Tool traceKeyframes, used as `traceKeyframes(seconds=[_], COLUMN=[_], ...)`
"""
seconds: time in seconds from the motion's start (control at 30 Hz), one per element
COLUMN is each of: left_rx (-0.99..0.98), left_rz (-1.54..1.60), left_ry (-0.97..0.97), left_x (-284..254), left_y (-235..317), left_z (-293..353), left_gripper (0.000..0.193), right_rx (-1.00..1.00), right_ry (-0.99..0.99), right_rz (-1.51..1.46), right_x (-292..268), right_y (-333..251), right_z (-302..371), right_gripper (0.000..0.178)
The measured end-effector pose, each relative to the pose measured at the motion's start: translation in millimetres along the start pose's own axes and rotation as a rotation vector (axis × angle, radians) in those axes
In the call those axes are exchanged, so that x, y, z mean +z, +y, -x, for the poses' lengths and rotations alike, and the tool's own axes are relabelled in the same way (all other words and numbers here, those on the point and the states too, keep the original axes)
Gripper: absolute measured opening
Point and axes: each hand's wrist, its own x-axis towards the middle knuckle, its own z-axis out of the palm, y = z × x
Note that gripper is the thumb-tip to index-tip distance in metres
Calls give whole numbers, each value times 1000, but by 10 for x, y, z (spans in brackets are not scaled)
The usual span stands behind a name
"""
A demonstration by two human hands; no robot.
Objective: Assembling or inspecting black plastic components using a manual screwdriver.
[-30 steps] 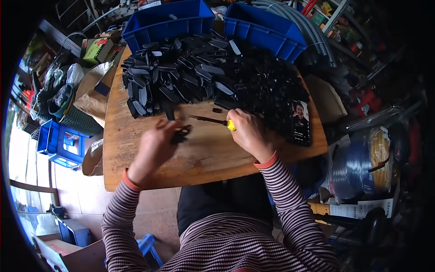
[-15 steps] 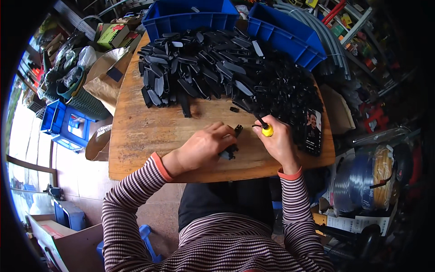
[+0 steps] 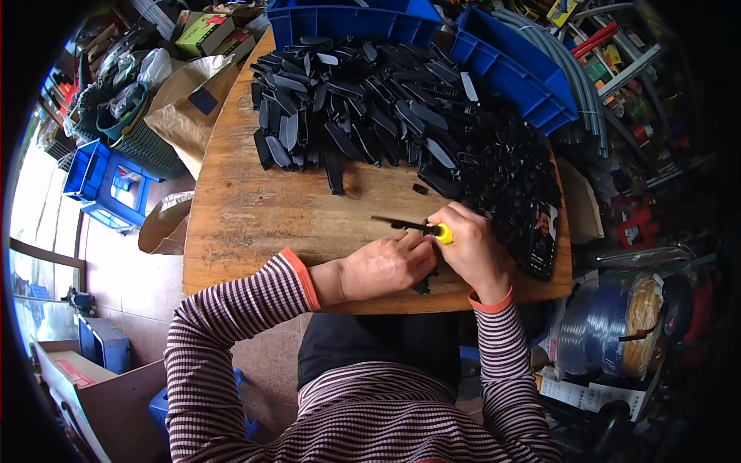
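Note:
My right hand [image 3: 472, 245] is closed round a slim screwdriver-like tool [image 3: 444, 234] with a yellow handle, its dark shaft pointing left above my left hand. My left hand [image 3: 390, 268] is closed on a small black plastic part [image 3: 421, 286], mostly hidden by the fingers; a bit of it shows below them. The two hands nearly touch near the table's front edge. Beyond them lies a big heap of long black plastic pieces [image 3: 363, 100], with smaller black parts [image 3: 509, 166] heaped at its right. One small black piece [image 3: 420, 188] lies apart on the wood.
The wooden table [image 3: 239, 224] carries a phone [image 3: 542, 239] at its right edge. Blue crates [image 3: 355, 27] stand behind the heap. Brown paper bags [image 3: 185, 108] and a blue stool [image 3: 116, 185] are on the left. Wrapped coils [image 3: 610, 324] sit to the right.
My right hand has turned the tool from pointing up at the heap to pointing left. My left hand has moved right and nearer, closing the gap between the hands. The whole view has shifted slightly.

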Motion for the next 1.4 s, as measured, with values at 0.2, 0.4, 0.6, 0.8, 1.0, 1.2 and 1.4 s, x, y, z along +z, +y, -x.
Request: traceKeyframes(seconds=[0.2,0.4,0.6,0.8,1.0,1.2,1.4], left_rx=[22,27,10,36,-209,-469,-302], left_rz=[23,9,74,105,112,19,60], left_ry=[65,79,-6,-104,-192,-18,25], left_x=[-8,-38,-47,5,-261,-634,-616], left_y=[11,2,-25,-144,-144,-612,-1140], left_z=[40,-3,7,-175,10,560,436], left_gripper=[19,20,42,36,30,39,38], right_rx=[3,142,154,211,117,106,41], right_ry=[-306,302,495,291,100,18,-1], right_rz=[-62,-529,-776,-253,186,151,74], right_x=[-227,-207,138,14,304,237,243], right_y=[5,-174,-6,57,253,193,142], right_z=[-121,-312,-297,-348,-425,-422,-297], right_gripper=[16,9,10,7,17,16,22])
